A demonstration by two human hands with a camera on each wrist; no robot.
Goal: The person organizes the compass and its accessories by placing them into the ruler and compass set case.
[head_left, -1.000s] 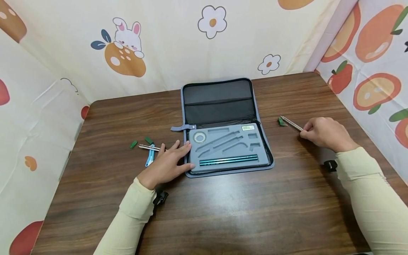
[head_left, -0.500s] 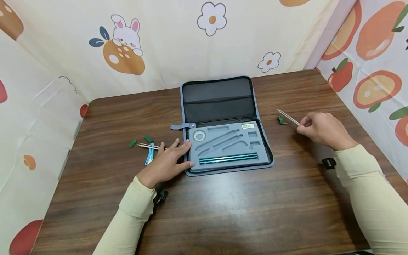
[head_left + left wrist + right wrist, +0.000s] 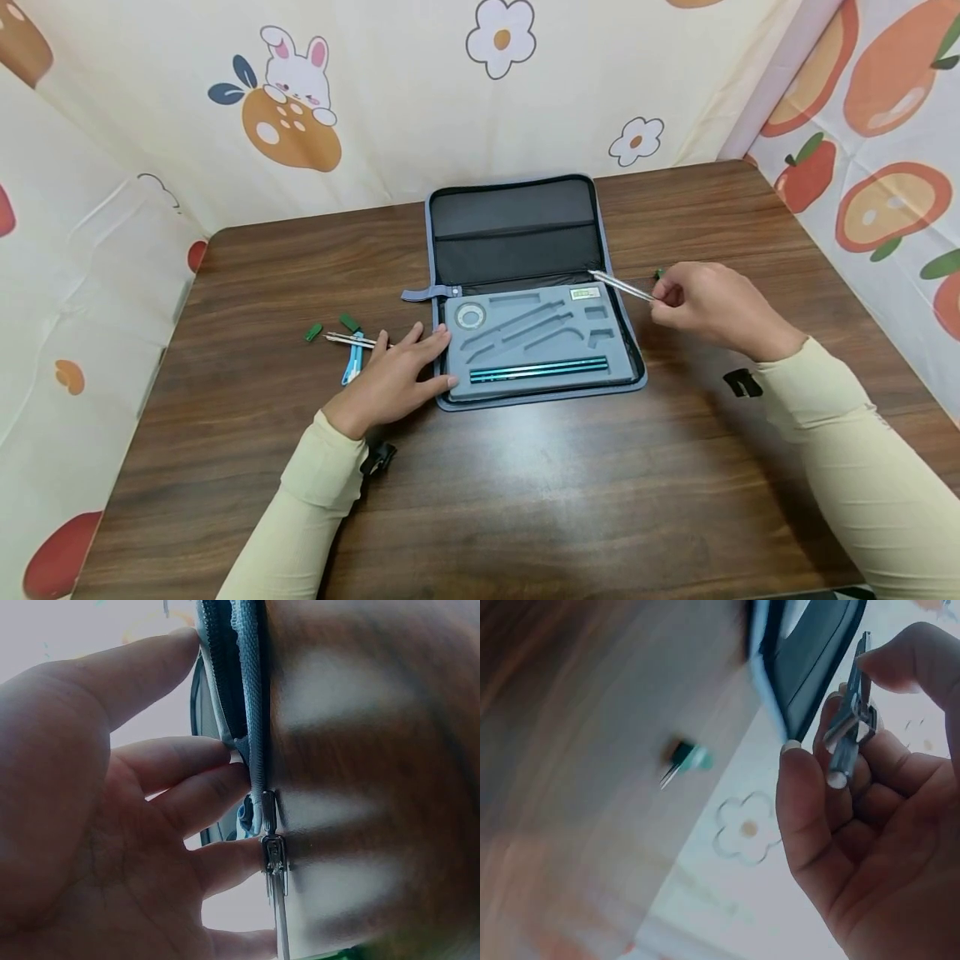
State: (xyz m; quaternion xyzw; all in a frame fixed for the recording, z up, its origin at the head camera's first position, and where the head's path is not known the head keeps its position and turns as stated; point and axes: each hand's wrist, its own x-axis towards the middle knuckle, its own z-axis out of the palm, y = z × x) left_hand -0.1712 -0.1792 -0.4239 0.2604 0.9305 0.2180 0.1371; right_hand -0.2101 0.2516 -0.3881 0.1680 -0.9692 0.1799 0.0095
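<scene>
My right hand (image 3: pixel 716 308) pinches a slim silver drawing compass (image 3: pixel 624 286) between thumb and fingertips, its tips over the right edge of the open zip case (image 3: pixel 637 367). In the right wrist view the compass's metal head and hinge stick out from the fingers. My left hand (image 3: pixel 397 375) lies spread with straight fingers, its fingertips on the case's left edge. Two teal pencils (image 3: pixel 538 370) and a round disc (image 3: pixel 470 316) sit in the grey foam tray (image 3: pixel 517 342). Another metal compass (image 3: pixel 274 859) lies beside the left fingers, partly hidden by them in the head view.
Left of the case are small green pieces (image 3: pixel 312 332) and a light blue tool (image 3: pixel 352 365), partly under the silver compass. A green piece (image 3: pixel 692 755) with metal prongs lies right of the case. A printed curtain (image 3: pixel 390 108) stands behind the table.
My right hand lifts the compass and carries it left, away from beside the green piece, to the case's right edge. The left hand stays in place.
</scene>
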